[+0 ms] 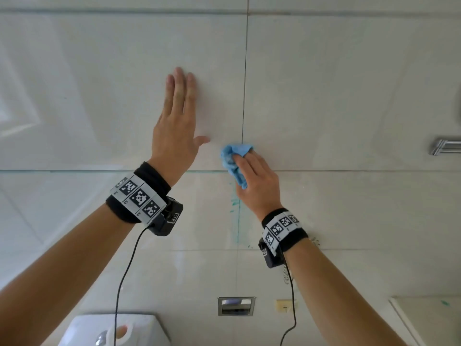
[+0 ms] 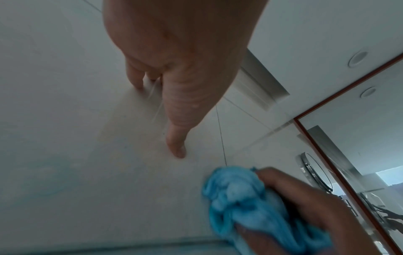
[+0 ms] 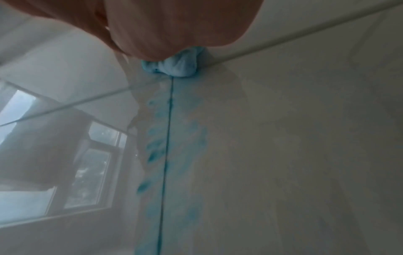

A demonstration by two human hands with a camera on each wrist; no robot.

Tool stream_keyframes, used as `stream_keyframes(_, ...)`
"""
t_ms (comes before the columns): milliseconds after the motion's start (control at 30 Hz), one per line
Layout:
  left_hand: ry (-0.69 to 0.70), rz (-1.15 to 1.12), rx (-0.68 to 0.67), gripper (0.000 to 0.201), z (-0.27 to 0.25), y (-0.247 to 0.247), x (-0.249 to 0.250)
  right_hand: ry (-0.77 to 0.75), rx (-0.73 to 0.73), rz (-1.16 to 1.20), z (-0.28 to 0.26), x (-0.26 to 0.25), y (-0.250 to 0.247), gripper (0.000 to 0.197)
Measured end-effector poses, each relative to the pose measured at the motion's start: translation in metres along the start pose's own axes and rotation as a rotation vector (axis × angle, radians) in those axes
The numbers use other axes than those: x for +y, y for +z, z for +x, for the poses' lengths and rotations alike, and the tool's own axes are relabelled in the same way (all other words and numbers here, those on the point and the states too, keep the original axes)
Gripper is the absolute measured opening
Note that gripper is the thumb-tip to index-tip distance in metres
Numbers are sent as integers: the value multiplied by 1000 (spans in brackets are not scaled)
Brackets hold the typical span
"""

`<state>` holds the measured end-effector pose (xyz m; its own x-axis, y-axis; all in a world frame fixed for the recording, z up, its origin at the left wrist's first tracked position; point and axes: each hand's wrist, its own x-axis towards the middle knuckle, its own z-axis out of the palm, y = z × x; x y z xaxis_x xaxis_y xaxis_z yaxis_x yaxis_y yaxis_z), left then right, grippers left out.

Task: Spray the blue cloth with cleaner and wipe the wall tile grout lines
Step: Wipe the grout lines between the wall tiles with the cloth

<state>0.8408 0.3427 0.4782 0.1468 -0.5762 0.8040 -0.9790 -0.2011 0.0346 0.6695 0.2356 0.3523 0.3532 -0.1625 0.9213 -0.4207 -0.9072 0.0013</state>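
L hand (image 1: pixel 175 136) lies flat w/ straight fingers on the wall tile (image 1: pixel 99 96), holding nothing. R hand (image 1: pixel 257 182) grips the bunched blue cloth (image 1: pixel 234 158), pressed on the vertical grout line (image 1: pixel 245 83) near the tile crossing. Best run cloth straight along the line w/ firm pressure; blue smears (image 3: pixel 157 151) below need passes. No containers seen.

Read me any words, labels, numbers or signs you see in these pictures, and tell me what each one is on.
No readable words or numbers.
White band on the left wrist: black-and-white square code markers, small characters beside them too small to read.
White band on the right wrist: the same kind of markers, nothing legible.
Black camera unit under the left wrist: a small label, too blurred to read.
Bunched blue cloth and white wall tiles: no text.
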Motion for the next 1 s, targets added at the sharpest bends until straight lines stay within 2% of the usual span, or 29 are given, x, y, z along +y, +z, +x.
stream_keyframes(133,3,-1,-3,131,-7,0,1,-2,-60,11,-18,-3,-1,55)
stream_keyframes(200,3,-9,-4,130,-8,1,0,-39,-62,-6,-12,-2,-9,54)
stream_keyframes(267,0,-36,1,129,-9,2,0,-13,-45,-17,3,-3,-17,53)
stream_keyframes(433,-3,-88,2,125,-13,4,-2,193,197,42,54,-15,-17,44)
stream_keyframes(567,8,-116,1,120,-17,7,-6,291,311,68,37,-29,8,40)
stream_keyframes(767,35,-119,-8,110,-24,13,-12,370,143,49,-48,-69,57,40)
stream_keyframes(1000,27,-103,-30,108,-28,12,-13,366,151,38,-50,-53,41,39)
